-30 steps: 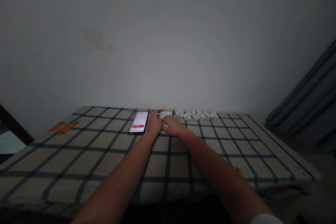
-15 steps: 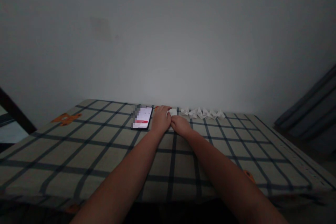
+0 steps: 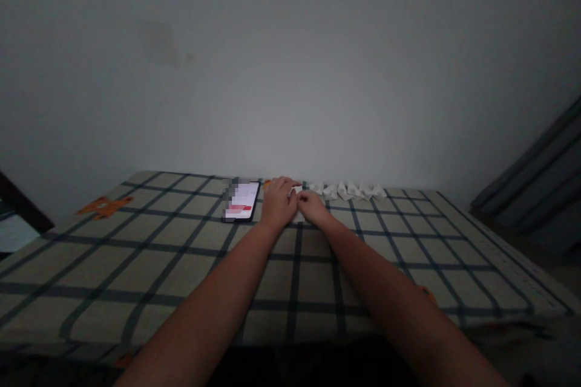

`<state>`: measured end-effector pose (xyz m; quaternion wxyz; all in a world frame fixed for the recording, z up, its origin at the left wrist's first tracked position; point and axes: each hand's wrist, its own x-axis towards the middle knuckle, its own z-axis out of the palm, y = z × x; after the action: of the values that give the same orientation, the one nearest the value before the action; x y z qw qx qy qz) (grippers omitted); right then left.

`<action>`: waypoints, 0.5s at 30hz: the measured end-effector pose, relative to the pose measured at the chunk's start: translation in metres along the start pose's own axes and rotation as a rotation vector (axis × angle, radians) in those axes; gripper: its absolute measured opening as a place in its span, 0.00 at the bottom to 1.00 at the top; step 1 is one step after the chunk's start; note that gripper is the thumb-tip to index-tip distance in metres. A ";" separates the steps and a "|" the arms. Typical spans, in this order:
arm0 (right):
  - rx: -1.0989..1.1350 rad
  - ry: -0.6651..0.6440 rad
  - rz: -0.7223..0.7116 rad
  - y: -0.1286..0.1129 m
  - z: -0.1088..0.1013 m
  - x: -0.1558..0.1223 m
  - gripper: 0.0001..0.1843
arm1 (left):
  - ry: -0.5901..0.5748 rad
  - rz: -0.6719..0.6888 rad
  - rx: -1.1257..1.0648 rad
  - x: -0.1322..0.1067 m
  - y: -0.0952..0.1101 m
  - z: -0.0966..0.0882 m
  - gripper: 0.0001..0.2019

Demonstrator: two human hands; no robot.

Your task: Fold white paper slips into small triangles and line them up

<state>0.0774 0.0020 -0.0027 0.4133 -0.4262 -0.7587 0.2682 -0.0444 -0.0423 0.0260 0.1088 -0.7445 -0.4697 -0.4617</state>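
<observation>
Both arms stretched long to twelve o'clock, right up against the far edge of the checked table [image 3: 136, 266]. The left hand [image 3: 278, 202] and the right hand [image 3: 312, 208] sit side by side, fingertips meeting, and between them a small white piece of paper [image 3: 294, 191] peeks out. Both hands look curled down and pinching at it, though the light is dim and the paper too small to say exactly how it is gripped. It lies on the cloth just ahead of the knuckles.

At one o'clock from the hands, a row of folded paper shapes [image 3: 350, 191] lines the wall side, just beside the right hand. At eleven o'clock lies a lit phone [image 3: 241, 200], near the left hand but apart from it.

To crease cleanly here, I'd judge it best to pin the paper flat with one hand, run the other's fingertip firmly along the fold, and keep elbows clear of the finished row.
</observation>
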 end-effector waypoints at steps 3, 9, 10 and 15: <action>0.056 0.090 0.025 0.003 -0.001 0.002 0.10 | 0.010 -0.005 0.004 0.000 -0.001 -0.003 0.11; 0.040 0.303 0.034 0.006 -0.005 0.002 0.14 | -0.133 -0.155 0.041 -0.006 -0.019 0.016 0.07; -0.010 0.312 0.017 0.004 -0.006 0.001 0.14 | -0.195 -0.195 0.069 -0.008 -0.024 0.021 0.07; -0.220 0.216 -0.012 -0.009 -0.005 -0.007 0.12 | -0.294 -0.219 0.171 -0.016 -0.035 0.038 0.19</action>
<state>0.0802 -0.0086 0.0037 0.4449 -0.4906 -0.7373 0.1335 -0.0525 -0.0106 -0.0170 0.0511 -0.7366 -0.5960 -0.3157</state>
